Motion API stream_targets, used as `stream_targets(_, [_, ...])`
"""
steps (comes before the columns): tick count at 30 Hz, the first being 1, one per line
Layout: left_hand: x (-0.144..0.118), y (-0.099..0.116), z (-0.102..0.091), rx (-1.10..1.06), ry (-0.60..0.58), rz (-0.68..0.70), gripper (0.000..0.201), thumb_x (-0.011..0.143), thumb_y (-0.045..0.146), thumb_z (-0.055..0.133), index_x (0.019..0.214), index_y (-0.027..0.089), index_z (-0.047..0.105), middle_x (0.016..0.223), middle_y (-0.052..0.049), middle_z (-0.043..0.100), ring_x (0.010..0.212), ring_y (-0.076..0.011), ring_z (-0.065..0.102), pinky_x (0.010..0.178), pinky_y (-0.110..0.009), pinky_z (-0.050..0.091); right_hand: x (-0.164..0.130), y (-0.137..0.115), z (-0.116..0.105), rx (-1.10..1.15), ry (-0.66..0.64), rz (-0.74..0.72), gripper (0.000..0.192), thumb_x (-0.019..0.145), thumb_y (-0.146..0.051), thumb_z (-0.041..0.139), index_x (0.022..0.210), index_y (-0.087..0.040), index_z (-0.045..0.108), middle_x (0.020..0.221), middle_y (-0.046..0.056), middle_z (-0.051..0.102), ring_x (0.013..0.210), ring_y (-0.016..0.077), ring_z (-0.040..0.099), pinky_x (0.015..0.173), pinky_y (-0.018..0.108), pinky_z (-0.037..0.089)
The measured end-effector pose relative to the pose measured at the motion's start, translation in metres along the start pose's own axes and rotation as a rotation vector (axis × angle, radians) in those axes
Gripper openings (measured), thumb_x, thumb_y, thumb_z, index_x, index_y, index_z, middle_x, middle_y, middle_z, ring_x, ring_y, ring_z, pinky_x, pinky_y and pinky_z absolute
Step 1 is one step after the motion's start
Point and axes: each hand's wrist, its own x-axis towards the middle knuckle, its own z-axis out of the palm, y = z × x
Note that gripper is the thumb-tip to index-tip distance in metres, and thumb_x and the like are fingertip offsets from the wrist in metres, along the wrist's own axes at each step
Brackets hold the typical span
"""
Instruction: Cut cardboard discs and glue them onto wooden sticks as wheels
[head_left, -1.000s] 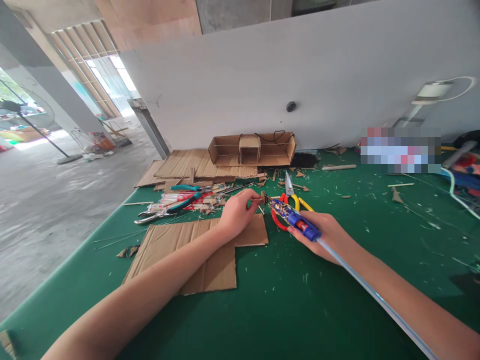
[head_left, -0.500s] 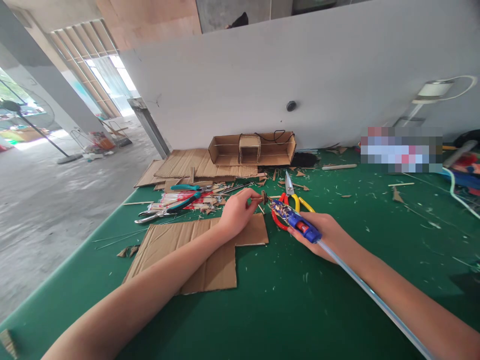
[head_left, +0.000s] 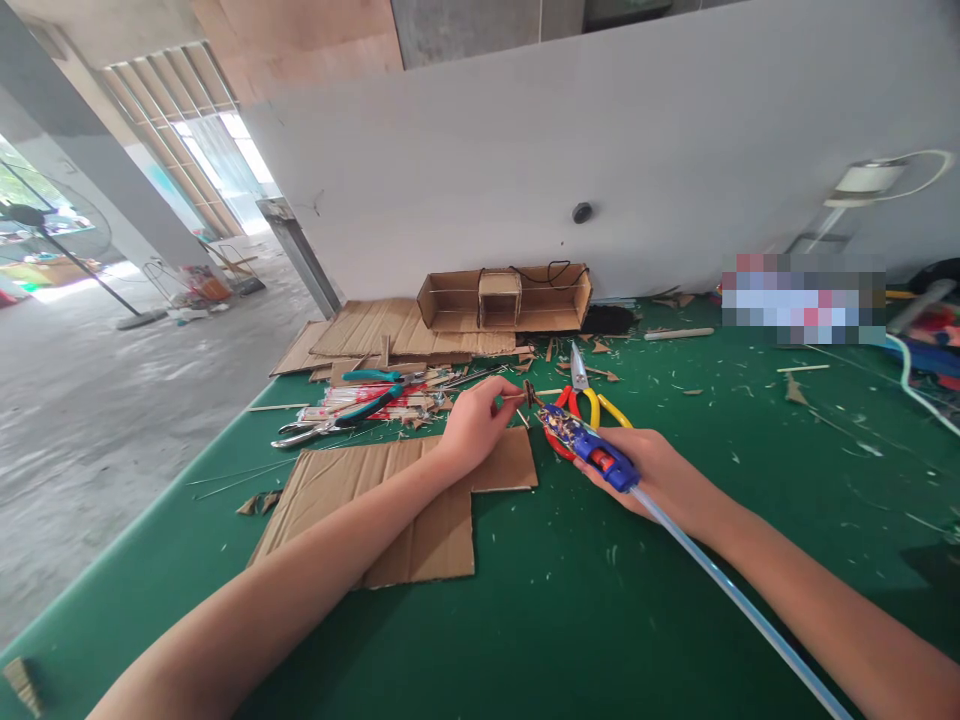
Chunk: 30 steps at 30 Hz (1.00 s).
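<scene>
My left hand [head_left: 474,425] pinches a thin stick with a small dark disc [head_left: 528,394] on its end, held just above the green table [head_left: 570,610]. My right hand [head_left: 651,470] grips a blue glue gun [head_left: 589,447] with a long clear glue stick [head_left: 739,600] trailing back toward me. The gun's nozzle points at the disc, almost touching it. Both hands hover beside a notched sheet of cardboard [head_left: 390,500].
Red and yellow handled shears [head_left: 579,395] lie just behind the glue gun. Teal pliers [head_left: 337,415] and a pile of sticks sit to the left. An open cardboard box [head_left: 504,298] stands at the white wall, with flat cardboard sheets [head_left: 360,330] beside it. Scraps litter the table.
The glue gun has dropped slightly and drawn back a little from the disc. My left hand has stayed almost still.
</scene>
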Motion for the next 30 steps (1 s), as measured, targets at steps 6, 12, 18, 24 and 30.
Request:
stream_targets(6, [0.0002,0.0011,-0.0009,-0.013,-0.002,-0.008,0.014,0.083,0.027,0.052,0.081,0.018,0.061,0.064,0.003,0.056,0.054,-0.0084,0.044,0.054,-0.019,0.036,-0.0004,-0.0009,-0.0002,0.054,-0.009,0.023,0.012,0.076,-0.026,0.055,0.083,-0.023,0.065,0.077,0.003,0.068,0.066,0.0185,0.060,0.063,0.030,0.047])
stream_targets(12, [-0.0001,0.0012,-0.0013,-0.010,-0.010,0.007,0.015,0.084,0.028,0.050,0.080,0.018,0.061,0.063,0.003,0.054,0.055,-0.0089,0.045,0.054,-0.020,0.036,-0.0007,0.0021,0.0015,0.067,0.001,0.024,0.009,0.075,-0.026,0.057,0.078,-0.024,0.065,0.074,0.002,0.068,0.065,0.0186,0.061,0.062,0.030,0.048])
stream_targets(18, [0.0000,0.0013,-0.0003,-0.022,-0.006,0.018,0.017,0.086,0.029,0.048,0.079,0.018,0.060,0.062,0.003,0.054,0.055,-0.0089,0.045,0.055,-0.020,0.036,-0.0008,0.0055,0.0053,0.041,0.036,0.015,0.009,0.074,-0.028,0.058,0.078,-0.023,0.064,0.073,0.003,0.068,0.064,0.0188,0.061,0.061,0.029,0.047])
stream_targets(24, [0.0003,0.0012,-0.0006,-0.046,-0.017,0.007,0.018,0.086,0.030,0.047,0.080,0.018,0.059,0.063,0.003,0.054,0.055,-0.0084,0.044,0.054,-0.019,0.035,-0.0008,0.0068,0.0056,-0.009,0.029,-0.002,0.008,0.076,-0.027,0.055,0.075,-0.023,0.063,0.070,0.002,0.067,0.062,0.0182,0.061,0.059,0.028,0.046])
stream_targets(30, [0.0003,0.0019,-0.0020,-0.034,-0.025,0.011,0.019,0.087,0.030,0.046,0.081,0.018,0.059,0.066,0.002,0.056,0.056,-0.0088,0.045,0.056,-0.020,0.036,-0.0018,0.0046,0.0028,0.020,-0.004,0.008,0.011,0.077,-0.025,0.054,0.080,-0.024,0.064,0.073,0.002,0.067,0.063,0.0177,0.061,0.058,0.028,0.047])
